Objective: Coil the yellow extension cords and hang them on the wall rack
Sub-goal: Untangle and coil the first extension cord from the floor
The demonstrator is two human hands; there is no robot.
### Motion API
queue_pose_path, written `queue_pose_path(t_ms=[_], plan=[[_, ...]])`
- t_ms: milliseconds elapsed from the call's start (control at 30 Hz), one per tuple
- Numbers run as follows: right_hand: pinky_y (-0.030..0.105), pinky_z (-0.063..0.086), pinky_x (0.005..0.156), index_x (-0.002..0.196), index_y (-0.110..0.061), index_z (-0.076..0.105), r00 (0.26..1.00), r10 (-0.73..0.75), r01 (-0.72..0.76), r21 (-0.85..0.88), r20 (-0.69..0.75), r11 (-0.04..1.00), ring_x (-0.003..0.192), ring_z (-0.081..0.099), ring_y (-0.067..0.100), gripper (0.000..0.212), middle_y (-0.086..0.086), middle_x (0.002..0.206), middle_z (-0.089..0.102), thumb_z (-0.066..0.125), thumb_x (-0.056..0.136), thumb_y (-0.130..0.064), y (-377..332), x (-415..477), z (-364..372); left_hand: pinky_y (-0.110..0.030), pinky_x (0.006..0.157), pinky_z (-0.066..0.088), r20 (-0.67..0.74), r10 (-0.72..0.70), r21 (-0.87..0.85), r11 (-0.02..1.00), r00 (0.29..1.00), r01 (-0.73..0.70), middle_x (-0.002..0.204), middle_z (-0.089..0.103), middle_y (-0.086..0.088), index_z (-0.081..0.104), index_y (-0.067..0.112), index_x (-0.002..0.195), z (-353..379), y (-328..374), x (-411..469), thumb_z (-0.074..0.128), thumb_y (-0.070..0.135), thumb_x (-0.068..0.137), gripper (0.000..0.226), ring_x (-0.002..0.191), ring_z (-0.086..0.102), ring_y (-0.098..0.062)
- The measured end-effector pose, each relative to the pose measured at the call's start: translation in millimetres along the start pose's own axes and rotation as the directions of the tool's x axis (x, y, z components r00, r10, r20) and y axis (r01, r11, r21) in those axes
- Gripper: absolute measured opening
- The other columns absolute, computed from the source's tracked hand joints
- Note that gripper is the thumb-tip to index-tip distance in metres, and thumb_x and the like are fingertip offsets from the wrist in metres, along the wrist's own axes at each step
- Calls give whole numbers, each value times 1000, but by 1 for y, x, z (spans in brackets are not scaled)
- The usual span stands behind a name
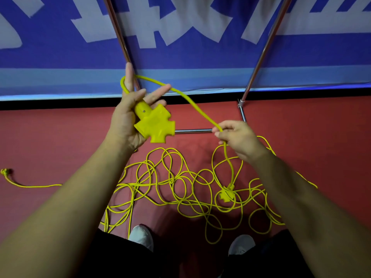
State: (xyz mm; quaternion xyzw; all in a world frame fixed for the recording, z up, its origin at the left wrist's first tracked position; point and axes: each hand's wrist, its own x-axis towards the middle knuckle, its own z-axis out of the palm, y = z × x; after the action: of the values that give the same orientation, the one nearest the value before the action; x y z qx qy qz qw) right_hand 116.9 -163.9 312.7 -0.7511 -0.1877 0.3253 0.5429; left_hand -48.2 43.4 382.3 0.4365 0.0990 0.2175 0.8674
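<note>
Banner [180, 55]: white characters on blue, unreadable.
Left hand [128, 117]: fingers [129, 77] spread, thumb pinning socket head [155, 123].
Right hand [239, 137]: fingers [217, 129] pinching cord [192, 101].
Floor [60, 137]: tangled cords [180, 187].

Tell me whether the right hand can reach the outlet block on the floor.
Probably not yet: the right hand pinches the cord, and the floor outlet block lies well below among crossing loops. The left hand holds the other block.

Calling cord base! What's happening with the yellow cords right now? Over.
Left hand holds socket head. Right hand pinches its cord. Tangled cords on floor, second socket head among them.
</note>
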Motion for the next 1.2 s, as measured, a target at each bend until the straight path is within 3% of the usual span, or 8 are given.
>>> queue_pose_path(t_ms=[133,267,400,533,800,933,1033,1200], plan=[[24,38,55,85,-15,55,896,351,-260,-318,272,912,69,63,16,13,5,76,61,57,96,-10,18,-6,1,-36,86,52,-216,98,25,995,971,-95,128,62,-29,21,50,152,-14,12,5,36,13,101,66,80,62,-23],[24,46,57,92,-15,51,884,425,-297,-467,195,833,71,70,25,14,7,79,65,58,97,-26,38,-5,3,-38,79,54,-220,92,47,995,971,-84,131,59,-31,19,52,151,-19,18,3,36,11,100,68,79,62,-24],[22,36,39,94,-8,53,966,234,-209,-202,107,957,38,41,9,16,7,64,57,59,97,-22,24,-11,16,-34,73,57,-182,73,151,987,981,-45,121,65,-31,21,45,153,-17,15,1,34,7,100,68,76,67,-24],[18,25,35,89,-5,62,982,114,-69,-276,153,959,35,33,9,20,2,55,54,56,98,-23,1,-20,30,-39,74,57,-145,-20,263,963,989,58,101,71,-28,34,34,150,-14,6,2,35,9,101,55,78,71,-30],[19,23,38,92,-10,74,825,174,83,-420,538,904,36,31,8,17,-1,52,48,62,94,-22,-32,-41,31,-38,68,56,-80,-34,605,792,996,76,81,71,-17,48,26,141,-7,-20,-3,44,23,107,34,77,70,-34],[25,21,42,98,-4,72,754,81,179,-323,652,929,44,29,8,11,3,57,41,64,92,-10,-44,-44,28,-23,67,52,-11,-87,774,631,996,64,65,55,-9,56,14,128,-2,-30,-5,42,28,106,30,80,71,-23],[30,30,53,95,-9,74,812,-96,287,-251,575,925,58,38,12,12,5,66,49,65,89,-8,-44,-41,27,-25,69,50,11,-222,778,614,975,131,58,50,0,60,10,118,0,-34,-7,48,42,101,37,74,70,-20],[22,35,54,81,-10,72,904,-268,353,-227,334,908,57,43,4,7,-7,60,54,71,87,-11,-48,-43,23,-18,62,47,152,-424,809,573,893,134,76,67,2,65,20,112,4,-34,-10,81,26,78,38,66,60,-7]])
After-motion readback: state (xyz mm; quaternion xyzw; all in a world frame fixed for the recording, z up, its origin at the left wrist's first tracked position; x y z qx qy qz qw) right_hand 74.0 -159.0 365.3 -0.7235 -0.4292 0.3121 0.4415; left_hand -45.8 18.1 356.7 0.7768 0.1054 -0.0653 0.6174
